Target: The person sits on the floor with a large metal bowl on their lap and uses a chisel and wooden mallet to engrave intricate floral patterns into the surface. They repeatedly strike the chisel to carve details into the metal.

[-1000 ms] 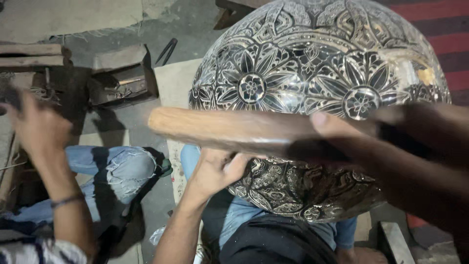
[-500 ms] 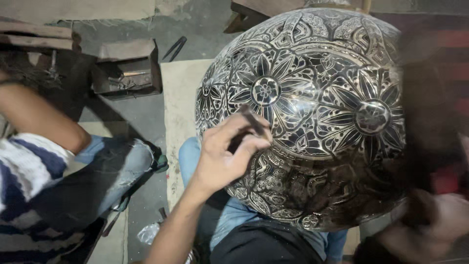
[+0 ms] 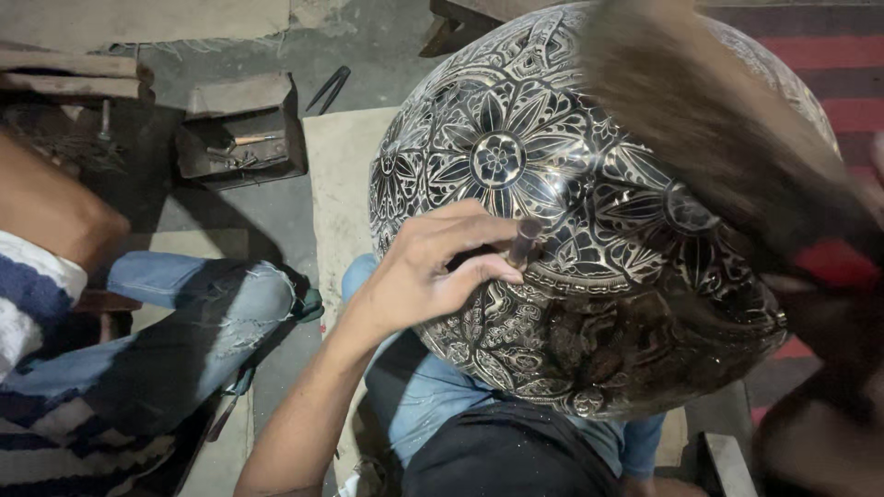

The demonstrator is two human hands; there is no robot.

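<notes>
Dark metal toolbox point(image 3: 241, 133) upper left on the concrete floor point(image 3: 221, 221), small tools inside. Black pliers point(image 3: 328, 88) just right of it. Wooden planks point(image 3: 64, 75) far left. Co-worker's jeans-clad leg point(image 3: 198, 304) lower left. Red striped rug point(image 3: 829, 64) top right.

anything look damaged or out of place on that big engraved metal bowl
Nothing stands out. The large domed metal vessel with engraved flower patterns shows no visible dent or crack. The left hand pinches a short dark metal punch against it. A blurred brown wooden mallet hides the upper right.
</notes>
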